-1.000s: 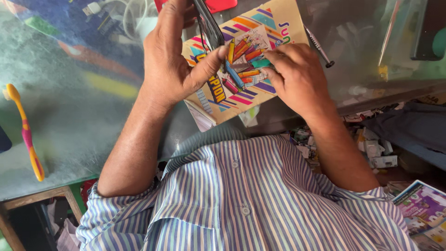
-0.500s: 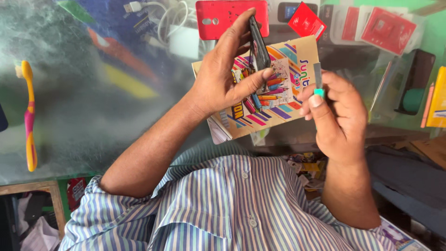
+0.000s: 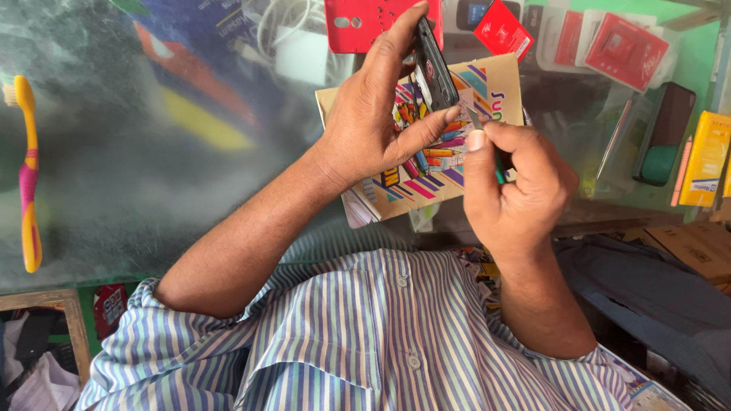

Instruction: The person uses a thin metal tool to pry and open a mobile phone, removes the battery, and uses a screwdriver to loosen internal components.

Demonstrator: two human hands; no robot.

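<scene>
Left fingers [image 3: 396, 53] clamped on a small dark phone [image 3: 435, 65]: fingertips along its far edge, thumb pressed on the near edge, phone held on edge and tilted. Left hand [image 3: 373, 122] sits just above the booklet.

Right fingers [image 3: 525, 148] curled together, thumb and forefinger pinched on a thin tool [image 3: 478, 122] with a green handle; metal tip points up toward the phone's lower end. Tip touching the phone or just short of it: can't tell, too small. Right hand [image 3: 514, 190] just right of the left thumb.

Under both hands: colourful striped booklet [image 3: 487, 95] lying on the glass counter [image 3: 152, 190]. Beyond the left fingertips: red phone cover [image 3: 358, 27]. Further right of the right hand: red packets [image 3: 624, 49], yellow box [image 3: 704, 156]. Far left of the left hand: yellow-pink toothbrush [image 3: 29, 175].
</scene>
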